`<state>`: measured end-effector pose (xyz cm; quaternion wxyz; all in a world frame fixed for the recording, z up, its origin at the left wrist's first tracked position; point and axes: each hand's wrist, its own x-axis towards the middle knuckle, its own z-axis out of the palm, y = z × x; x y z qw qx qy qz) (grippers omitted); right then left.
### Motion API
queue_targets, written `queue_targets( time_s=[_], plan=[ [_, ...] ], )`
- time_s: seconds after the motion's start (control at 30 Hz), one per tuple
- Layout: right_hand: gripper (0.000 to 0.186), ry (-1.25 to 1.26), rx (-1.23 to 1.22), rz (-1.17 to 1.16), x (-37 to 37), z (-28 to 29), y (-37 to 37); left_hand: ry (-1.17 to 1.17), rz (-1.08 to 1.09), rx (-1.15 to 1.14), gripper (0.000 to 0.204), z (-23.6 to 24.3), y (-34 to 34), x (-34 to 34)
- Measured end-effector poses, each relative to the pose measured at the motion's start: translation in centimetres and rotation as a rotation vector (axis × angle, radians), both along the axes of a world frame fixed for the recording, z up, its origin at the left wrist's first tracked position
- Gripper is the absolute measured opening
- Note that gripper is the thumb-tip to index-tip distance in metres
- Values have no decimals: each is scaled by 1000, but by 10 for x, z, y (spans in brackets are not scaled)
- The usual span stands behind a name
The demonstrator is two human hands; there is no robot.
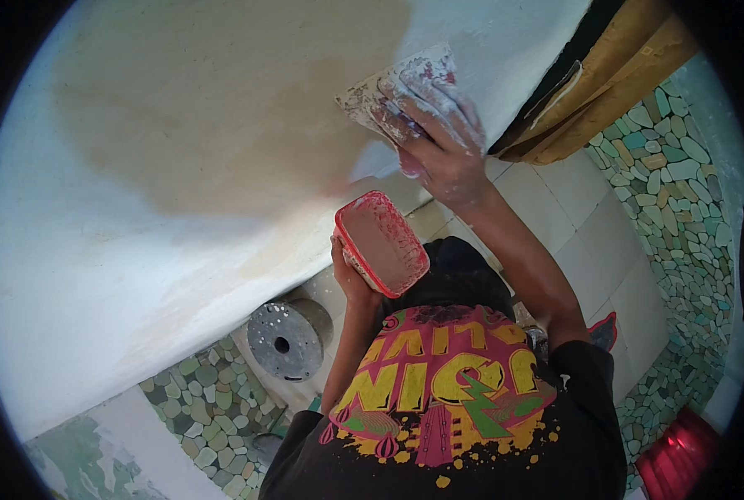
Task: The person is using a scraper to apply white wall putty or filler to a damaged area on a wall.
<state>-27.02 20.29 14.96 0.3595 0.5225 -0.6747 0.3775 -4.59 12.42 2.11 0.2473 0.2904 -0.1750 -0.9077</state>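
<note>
My right hand (451, 154), smeared with white, grips a flat, paste-coated spreader (363, 98) and holds it at the white wall (472, 25). A broad damp-looking, beige-grey patch (205, 108) covers the wall to the left of the spreader. Lower down, my left hand (353, 282) is wrapped around the side of a rectangular plastic tub (401, 291) with a red rim. Smooth greyish paste (373, 242) fills part of the tub, and white smears coat its inner wall.
On the floor near the wall's foot sits a speckled grey round object (284, 342) with a central hole. Brown board-like material (609, 92) stands at upper right. Pale tiles (593, 250) adjoin green pebble flooring (684, 208). Something red (680, 458) lies at lower right.
</note>
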Motion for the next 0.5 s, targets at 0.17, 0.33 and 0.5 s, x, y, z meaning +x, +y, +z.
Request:
queue_targets(
  time_s=[0.17, 0.33, 0.5],
  plan=[
    [35, -46, 70, 22, -5, -33, 13, 8, 34, -54, 59, 9, 5, -6],
    [39, -260, 24, 126, 7, -7, 30, 30, 28, -189, 66, 24, 8, -8],
    [38, -130, 26, 136, 4, 9, 17, 253, -118, -189, 64, 40, 6, -18]
  ],
)
